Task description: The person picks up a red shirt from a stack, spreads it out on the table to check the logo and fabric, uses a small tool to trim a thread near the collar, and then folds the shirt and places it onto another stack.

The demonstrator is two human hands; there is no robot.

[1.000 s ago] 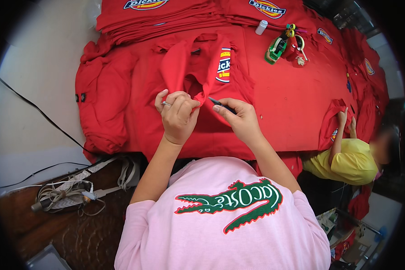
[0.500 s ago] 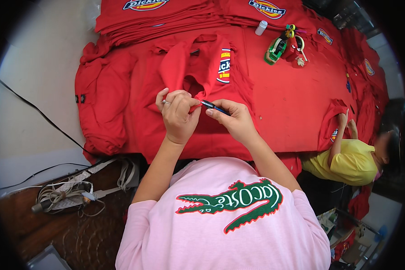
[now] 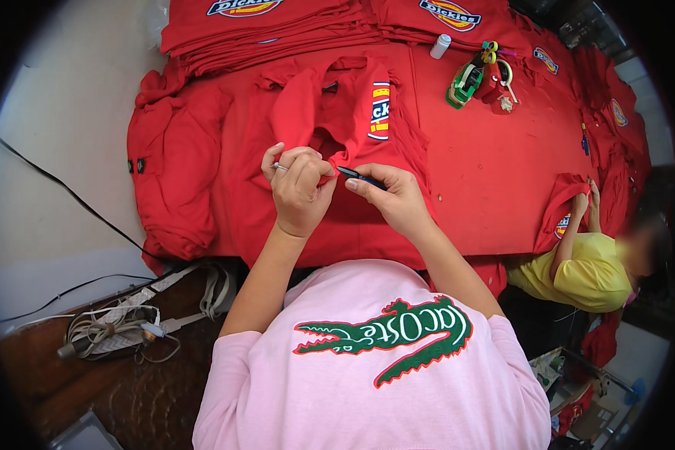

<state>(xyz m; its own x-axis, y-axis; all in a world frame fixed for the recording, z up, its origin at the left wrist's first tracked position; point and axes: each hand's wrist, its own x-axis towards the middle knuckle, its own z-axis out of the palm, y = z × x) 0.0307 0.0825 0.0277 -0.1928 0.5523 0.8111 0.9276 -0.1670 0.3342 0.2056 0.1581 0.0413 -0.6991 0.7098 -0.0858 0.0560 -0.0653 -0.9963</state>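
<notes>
A red printed garment (image 3: 295,112) lies bunched on the red-covered table in front of me, with its opening facing my hands. My left hand (image 3: 301,186) is closed on an edge of this garment, pinching the cloth between thumb and fingers. In my right hand (image 3: 397,196) is a small dark pair of thread snips (image 3: 363,178), blue and black, held between thumb and fingers. The tips of the snips point left and meet the pinched cloth beside my left fingertips. Any thread there is too small to make out.
Stacked red garments (image 3: 277,34) line the table's far side, and a red heap (image 3: 174,172) lies at left. Back right stand a white bottle (image 3: 440,46), a green tape dispenser (image 3: 463,84) and scissors (image 3: 490,51). A person in yellow (image 3: 591,274) handles red cloth at right. Cables (image 3: 112,326) lie lower left.
My hands keep nearly the same hold and place, the snips still at the cloth. The co-worker's hands at right have shifted with their red garment. The whole view has moved slightly.
</notes>
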